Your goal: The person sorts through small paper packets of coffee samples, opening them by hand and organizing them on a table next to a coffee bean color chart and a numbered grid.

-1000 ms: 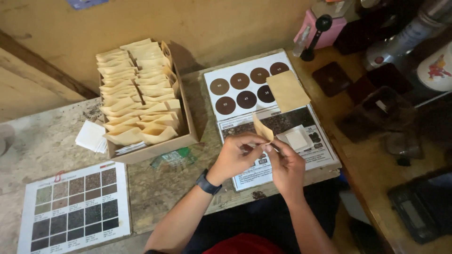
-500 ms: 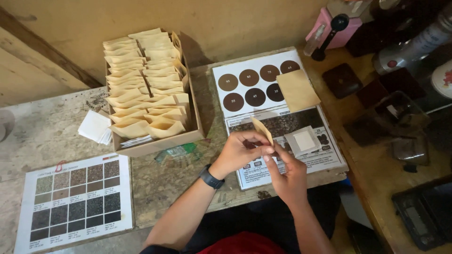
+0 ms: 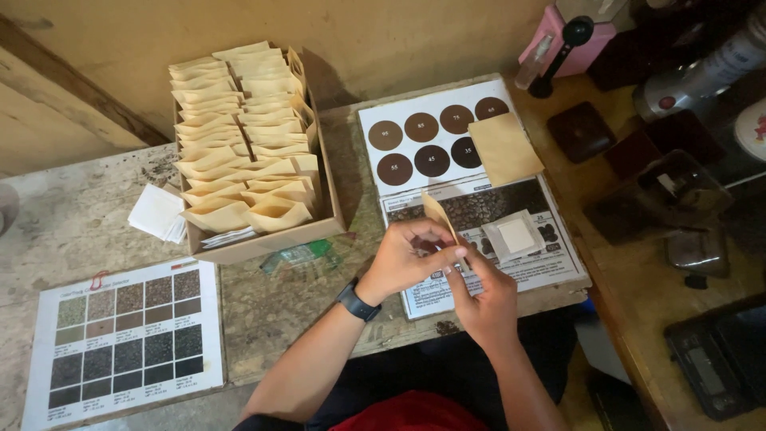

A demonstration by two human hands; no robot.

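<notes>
Kraft-brown paper everywhere on this bench, so I'll use the cardboard box (image 3: 263, 239) of stacked envelopes as my landmark and go left to right.

Left of and below the box lies a laminated chart of grey and brown sample squares (image 3: 128, 339). Just left of the box sit a few white paper squares (image 3: 155, 211). Tucked under the box's front edge is a small green-tinted plastic bag (image 3: 307, 255).

Right of the box, both hands meet over a printed sheet with bean photos (image 3: 550, 267). The left hand (image 3: 407, 259), with a dark watch (image 3: 357, 302) on the wrist, is curled nearly closed and pinches the small tan envelope (image 3: 437, 214) low down. The right hand (image 3: 479, 291) comes up from below, fingers bent, thumb and forefinger on the same lower edge. The envelope stands tilted, upper part free in the air.

It looks very light and thin, floppy rather than stiff, easy to crease or tear, so my guess is a gentle pinch near the bottom corners or side seams works best, not the middle.

Further right of the box: a card with dark brown circles (image 3: 423, 136), a flat tan envelope (image 3: 503, 148) lying on it, and a white sachet (image 3: 515, 235) on the bean sheet.
</notes>
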